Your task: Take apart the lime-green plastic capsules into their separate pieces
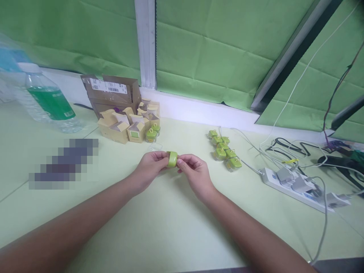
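Note:
Between my two hands, a little above the table (pixel 159 227), is a small green lid (pixel 172 159) with a rounded, glossy surface, tilted up on edge. My left hand (pixel 152 167) pinches its left side with thumb and fingers. From the right, my right hand (pixel 195 170) grips the other side, thumb at the front. Just beyond my hands lies a small clear piece (pixel 156 146), hard to make out. Two small jars with green lids and loops (pixel 151 134) stand behind my left hand. Several similar jars (pixel 220 153) form a group to the right.
Opened small cartons (pixel 113 127) and a larger brown cardboard box (pixel 113 91) stand at the back left. A water bottle (pixel 52 100) is farther left. On the right lie a white power strip (pixel 295 189) with chargers and tangled cables (pixel 290 149). A blurred patch (pixel 64 163) covers something at left.

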{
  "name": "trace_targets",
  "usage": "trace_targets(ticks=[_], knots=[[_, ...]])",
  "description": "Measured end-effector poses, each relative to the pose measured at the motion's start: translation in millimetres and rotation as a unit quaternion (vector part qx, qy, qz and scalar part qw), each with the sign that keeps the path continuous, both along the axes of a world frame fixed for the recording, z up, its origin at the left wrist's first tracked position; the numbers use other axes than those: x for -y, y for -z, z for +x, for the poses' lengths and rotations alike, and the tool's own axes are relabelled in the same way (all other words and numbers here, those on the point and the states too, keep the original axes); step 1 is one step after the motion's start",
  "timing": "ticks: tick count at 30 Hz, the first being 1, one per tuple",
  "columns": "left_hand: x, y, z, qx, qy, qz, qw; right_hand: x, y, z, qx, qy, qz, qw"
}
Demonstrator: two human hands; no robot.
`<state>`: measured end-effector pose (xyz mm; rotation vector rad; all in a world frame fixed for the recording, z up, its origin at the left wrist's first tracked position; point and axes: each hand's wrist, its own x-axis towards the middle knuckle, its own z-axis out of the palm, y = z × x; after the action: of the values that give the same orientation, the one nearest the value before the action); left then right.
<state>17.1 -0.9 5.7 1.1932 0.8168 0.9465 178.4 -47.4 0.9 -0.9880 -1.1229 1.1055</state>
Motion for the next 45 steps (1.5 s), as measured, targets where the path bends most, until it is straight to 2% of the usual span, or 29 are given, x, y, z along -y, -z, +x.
trace_targets(ticks=[4,8,14,17,21,26,32,35,38,41,45], knots=[[-1.9,-0.7,-2.4,-0.045,-0.046,0.036,0.997,1.0,-2.7,-2.3,-0.012,-0.020,-0.017,1.000],[-1.8,-0.9,-4.5,-0.082,-0.057,0.078,0.992,4.3,-7.5,-4.7,-0.024,-0.042,-0.051,0.998],[1.4,0.4,-5.0,-0.093,-0.006,0.157,0.983,9.3,-16.1,-3.5,-0.032,-0.090,-0.092,0.991],[3.5,-0.8,-5.2,-0.125,-0.002,0.205,0.971,8.9,-19.1,-0.8,-0.035,-0.106,-0.106,0.988],[5.9,-4.3,-5.1,-0.155,0.003,0.254,0.955,6.3,-18.5,3.1,-0.059,-0.114,-0.104,0.986],[8.0,-8.9,-4.3,-0.193,0.036,0.274,0.941,3.3,-14.6,5.0,-0.052,-0.133,-0.083,0.986],[9.8,-8.7,-4.9,-0.207,-0.014,0.301,0.931,4.0,-15.1,3.5,-0.015,-0.105,-0.073,0.992],[4.4,-10.3,-11.7,-0.206,-0.067,0.323,0.921,0.0,-13.9,7.6,-0.031,-0.071,-0.078,0.994],[-5.9,-12.9,-21.3,-0.248,-0.111,0.322,0.907,-8.0,-9.7,15.1,-0.067,-0.036,-0.101,0.992],[-13.8,-13.0,-28.2,-0.332,-0.094,0.331,0.878,-15.9,-2.9,21.3,-0.069,-0.003,-0.140,0.988],[-12.1,-11.3,-29.7,-0.398,-0.034,0.375,0.837,-22.6,10.5,25.7,0.000,0.021,-0.155,0.988]])
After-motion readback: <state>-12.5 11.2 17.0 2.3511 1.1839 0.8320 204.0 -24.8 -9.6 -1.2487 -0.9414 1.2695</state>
